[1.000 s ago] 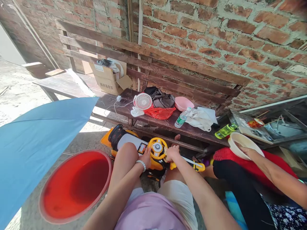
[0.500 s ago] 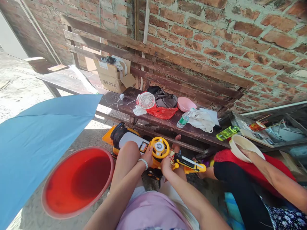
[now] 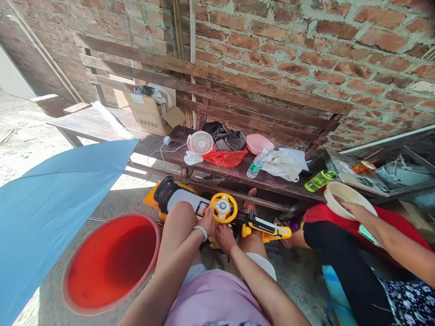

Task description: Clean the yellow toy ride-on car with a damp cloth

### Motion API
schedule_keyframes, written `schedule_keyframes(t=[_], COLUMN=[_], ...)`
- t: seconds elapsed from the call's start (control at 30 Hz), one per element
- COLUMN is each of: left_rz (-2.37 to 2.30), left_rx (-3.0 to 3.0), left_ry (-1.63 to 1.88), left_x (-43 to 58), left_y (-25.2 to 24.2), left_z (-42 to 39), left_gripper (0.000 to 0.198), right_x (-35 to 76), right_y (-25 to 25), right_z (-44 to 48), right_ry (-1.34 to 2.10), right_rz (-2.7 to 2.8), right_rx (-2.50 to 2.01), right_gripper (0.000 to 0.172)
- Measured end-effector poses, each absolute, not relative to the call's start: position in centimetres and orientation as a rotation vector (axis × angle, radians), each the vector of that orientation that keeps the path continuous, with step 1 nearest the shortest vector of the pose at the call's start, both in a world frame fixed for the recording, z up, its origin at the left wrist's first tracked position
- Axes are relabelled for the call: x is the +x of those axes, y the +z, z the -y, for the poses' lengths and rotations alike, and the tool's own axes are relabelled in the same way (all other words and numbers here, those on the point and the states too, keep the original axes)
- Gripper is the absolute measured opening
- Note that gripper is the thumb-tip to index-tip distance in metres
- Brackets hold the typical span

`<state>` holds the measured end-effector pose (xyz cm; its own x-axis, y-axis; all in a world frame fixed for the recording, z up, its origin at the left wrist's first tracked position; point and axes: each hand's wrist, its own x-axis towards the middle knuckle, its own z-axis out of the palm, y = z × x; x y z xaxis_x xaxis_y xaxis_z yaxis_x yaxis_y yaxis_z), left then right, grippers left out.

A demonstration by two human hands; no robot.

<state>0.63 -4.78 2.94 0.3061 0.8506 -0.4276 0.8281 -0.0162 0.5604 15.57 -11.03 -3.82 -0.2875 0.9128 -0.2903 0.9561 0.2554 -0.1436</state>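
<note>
1. Left hand and right hand — both closed on the yellow toy ride-on car, just below its steering wheel, in front of the bench.
2. Cardboard box on the bench holds a black bag.
3. Co-worker's hand rests in a cream basin (a red basin stands tilted nearby).

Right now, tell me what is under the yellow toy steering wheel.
Below the steering wheel lies the toy's white-and-yellow body, with the left hand and right hand at it; whatever the hands cover cannot be seen.
</note>
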Motion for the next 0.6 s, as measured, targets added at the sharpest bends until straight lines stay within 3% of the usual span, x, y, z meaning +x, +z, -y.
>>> schedule_keyframes(t=[0.37, 0.43, 0.53, 0.6], left_rz=[-1.432, -1.419, -1.418, -1.424], left_rx=[1.82, 1.82, 1.832, 1.836], left_ry=[0.079, 0.122, 0.149, 0.161], left_x=[0.4, 0.6, 0.7, 0.7], left_y=[2.0, 2.1, 2.2, 2.3], left_z=[4.2, 4.0, 3.8, 3.9], left_gripper=[0.113, 0.103, 0.065, 0.05], right_x=[15.9, 15.9, 16.8, 17.9], right_y=[-5.4, -5.8, -6.0, -5.7], right_z=[11.6, 12.7, 13.5, 13.3], right_ry=[-0.533, -0.574, -0.657, -0.662], right_rz=[-2.169, -2.071, -1.896, -1.891], right_rx=[1.982, 2.107, 2.339, 2.422], right_gripper=[0.072, 0.07, 0.061, 0.054])
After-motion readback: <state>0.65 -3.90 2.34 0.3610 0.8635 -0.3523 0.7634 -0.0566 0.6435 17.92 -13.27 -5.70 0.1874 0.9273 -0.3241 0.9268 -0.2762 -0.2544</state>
